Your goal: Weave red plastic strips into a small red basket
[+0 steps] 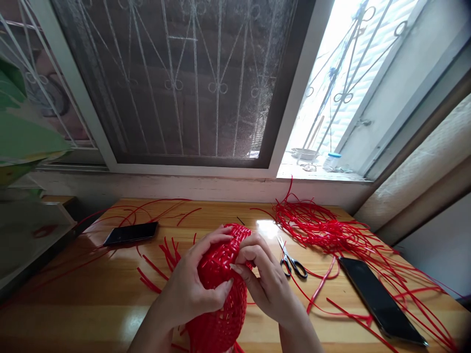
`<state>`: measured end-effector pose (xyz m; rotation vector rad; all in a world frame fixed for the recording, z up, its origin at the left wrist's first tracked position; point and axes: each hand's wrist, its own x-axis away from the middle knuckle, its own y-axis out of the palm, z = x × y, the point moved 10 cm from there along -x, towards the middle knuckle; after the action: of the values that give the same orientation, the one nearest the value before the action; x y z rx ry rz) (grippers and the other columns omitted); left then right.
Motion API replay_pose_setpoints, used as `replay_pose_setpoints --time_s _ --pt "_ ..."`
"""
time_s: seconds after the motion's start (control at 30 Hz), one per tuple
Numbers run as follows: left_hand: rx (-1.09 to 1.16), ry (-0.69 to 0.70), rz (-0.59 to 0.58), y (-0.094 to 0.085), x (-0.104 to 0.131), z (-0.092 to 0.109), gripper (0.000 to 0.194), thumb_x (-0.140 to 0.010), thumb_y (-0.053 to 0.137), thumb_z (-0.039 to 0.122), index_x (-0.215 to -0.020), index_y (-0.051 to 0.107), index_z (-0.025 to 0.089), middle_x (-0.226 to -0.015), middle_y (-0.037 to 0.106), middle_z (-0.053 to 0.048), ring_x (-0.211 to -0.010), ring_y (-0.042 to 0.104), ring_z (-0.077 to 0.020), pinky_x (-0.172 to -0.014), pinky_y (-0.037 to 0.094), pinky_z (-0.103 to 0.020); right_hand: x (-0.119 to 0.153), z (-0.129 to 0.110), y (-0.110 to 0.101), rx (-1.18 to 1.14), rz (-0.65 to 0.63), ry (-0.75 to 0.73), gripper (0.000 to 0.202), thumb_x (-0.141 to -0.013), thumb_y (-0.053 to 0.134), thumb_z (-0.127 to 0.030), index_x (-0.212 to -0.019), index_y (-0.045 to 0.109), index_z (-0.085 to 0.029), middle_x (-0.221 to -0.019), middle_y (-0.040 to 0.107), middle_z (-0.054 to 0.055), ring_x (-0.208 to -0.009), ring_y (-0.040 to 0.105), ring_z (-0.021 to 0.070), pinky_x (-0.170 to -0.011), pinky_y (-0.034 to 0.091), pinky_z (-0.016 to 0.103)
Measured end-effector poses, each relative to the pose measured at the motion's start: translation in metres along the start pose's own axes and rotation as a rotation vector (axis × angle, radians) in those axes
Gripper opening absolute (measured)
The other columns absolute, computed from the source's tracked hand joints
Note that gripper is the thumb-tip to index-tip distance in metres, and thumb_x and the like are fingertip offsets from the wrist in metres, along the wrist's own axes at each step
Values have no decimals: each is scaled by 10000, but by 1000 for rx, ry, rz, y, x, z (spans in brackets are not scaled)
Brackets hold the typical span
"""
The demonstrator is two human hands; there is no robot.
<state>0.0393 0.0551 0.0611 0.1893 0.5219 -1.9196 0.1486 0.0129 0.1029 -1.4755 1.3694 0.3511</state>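
Note:
A woven piece of glossy red strips [224,314], rounded like a basket, stands at the table's near middle with loose strip ends sticking out on its left. My left hand [198,279] is wrapped round its upper left side, thumb pressed on the near face. At the upper right edge, the fingers of my right hand [261,274] are pinched together on the weave. Whether a single strip lies between those fingertips is hidden. Black-handled scissors [292,262] lie just right of my right hand, blades pointing away.
A tangled heap of red strips [312,220] covers the back right, trailing toward the front. One dark phone [380,299] lies at right, another [131,233] at left among loose strips. Behind the wooden table [91,304] is a barred window [191,88]; a curtain [423,162] hangs at right.

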Motion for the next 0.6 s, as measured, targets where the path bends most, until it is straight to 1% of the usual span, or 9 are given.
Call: replay_pose_setpoints --time_s 0.13,0.27,0.33,0.5,0.6 --pt "4 7 1 -1 0 -2 615 -708 640 98 -1274 573 329 -1458 532 -3 -1363 462 -274 -1160 347 -418 -1 -5 -2 50 12 -26 151 -926 476 -62 -941 469 -212 -882 532 45 -862 504 166 -749 471 287" --pt "11 33 6 -2 1 -1 524 -756 619 146 -1253 607 312 -1411 580 -18 -1327 505 -277 -1142 370 -413 0 -6 0 58 5 -46 143 -917 493 -65 -946 480 -205 -890 546 40 -857 500 152 -781 479 286" --pt "24 45 -1 -2 1 -1 511 -763 624 155 -1249 613 315 -1397 593 -17 -1315 517 -277 -1135 380 -407 1 -6 0 56 0 -56 137 -908 505 -72 -947 486 -202 -884 555 39 -856 507 154 -789 477 296" --pt "61 47 -7 -2 -2 -3 543 -754 635 115 -1249 608 337 -1404 590 11 -1324 512 -250 -1136 381 -359 -1 -7 -2 -50 -30 -58 163 -869 531 -47 -907 536 -206 -851 575 33 -803 536 151 -728 480 302" --pt "105 45 4 -6 -3 -2 534 -754 619 94 -1236 616 323 -1414 583 9 -1326 514 -240 -1131 389 -343 -3 -12 -4 -59 -62 -71 237 -838 544 -20 -978 596 -205 -883 597 42 -803 552 148 -728 486 304"
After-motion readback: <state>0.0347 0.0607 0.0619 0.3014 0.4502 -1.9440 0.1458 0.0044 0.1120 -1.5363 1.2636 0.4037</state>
